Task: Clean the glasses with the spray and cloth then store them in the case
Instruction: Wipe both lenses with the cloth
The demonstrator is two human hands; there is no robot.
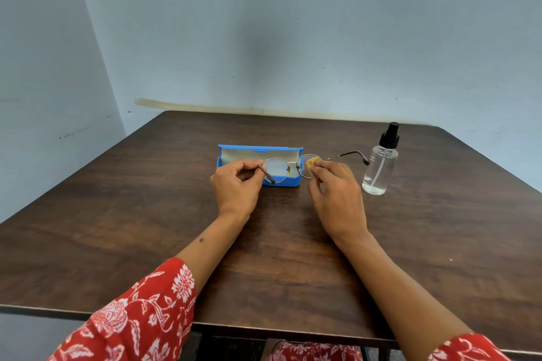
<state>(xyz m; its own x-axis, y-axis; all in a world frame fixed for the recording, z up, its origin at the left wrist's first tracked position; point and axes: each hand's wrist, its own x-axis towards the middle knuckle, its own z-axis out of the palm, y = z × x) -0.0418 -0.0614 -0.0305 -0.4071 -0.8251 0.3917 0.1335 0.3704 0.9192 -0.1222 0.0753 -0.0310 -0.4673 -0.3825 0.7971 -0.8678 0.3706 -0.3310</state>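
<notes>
Thin metal-framed glasses point(289, 162) are held above the table in front of an open blue case point(293, 182). My left hand point(236, 184) pinches the left end of the frame, with the folded left temple arm sticking out past its fingers. My right hand point(337, 193) presses a small yellow cloth point(311, 162) against the right lens. The right temple arm points out to the right, toward a clear spray bottle point(380, 164) with a black pump top, which stands upright on the table.
The dark wooden table point(146, 214) stands against a pale blue wall. Its near edge runs under my forearms. The case's lid stands raised at the back, showing a grey lining.
</notes>
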